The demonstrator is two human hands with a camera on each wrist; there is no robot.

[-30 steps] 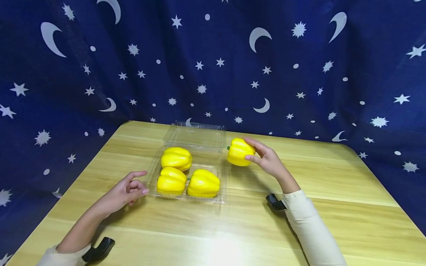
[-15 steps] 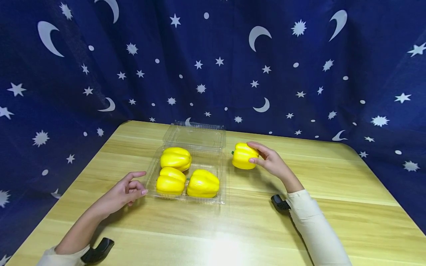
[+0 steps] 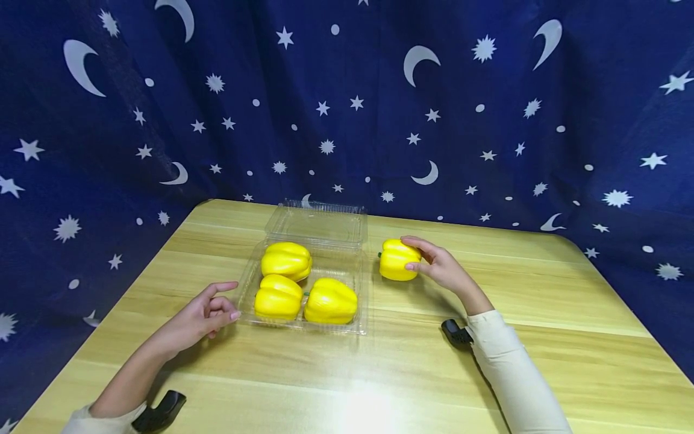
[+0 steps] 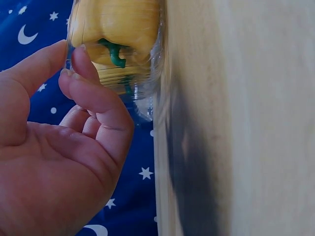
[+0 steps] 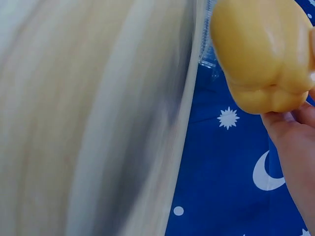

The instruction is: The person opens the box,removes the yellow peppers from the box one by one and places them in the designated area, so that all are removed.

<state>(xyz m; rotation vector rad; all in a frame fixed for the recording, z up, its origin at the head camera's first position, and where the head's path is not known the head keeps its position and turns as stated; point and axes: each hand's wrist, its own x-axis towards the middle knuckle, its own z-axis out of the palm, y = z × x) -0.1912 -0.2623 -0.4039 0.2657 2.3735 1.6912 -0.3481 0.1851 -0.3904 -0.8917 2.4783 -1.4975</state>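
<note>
In the head view my right hand (image 3: 441,268) grips a yellow bell pepper (image 3: 396,260) just right of a clear plastic clamshell box (image 3: 362,319). The thumb is on the pepper's near side and the fingers are over its top, its green stem pointing left. The right wrist view shows the same pepper (image 5: 266,54) from its bottom end. Three more yellow bell peppers sit in the box: one at back left (image 3: 286,260), one at front left (image 3: 278,296), one at front right (image 3: 331,300). My left hand (image 3: 197,316) has its thumb and straight index fingertip right at the box's left edge.
The box's lid (image 3: 320,223) lies open toward the back of the wooden table (image 3: 461,386). A dark blue curtain (image 3: 368,132) with moons and stars hangs behind. Black wrist devices (image 3: 159,411) sit at both sleeves.
My right hand has moved slightly right and nearer to me with the bell pepper, away from the box. The left hand and the box have stayed in place.
</note>
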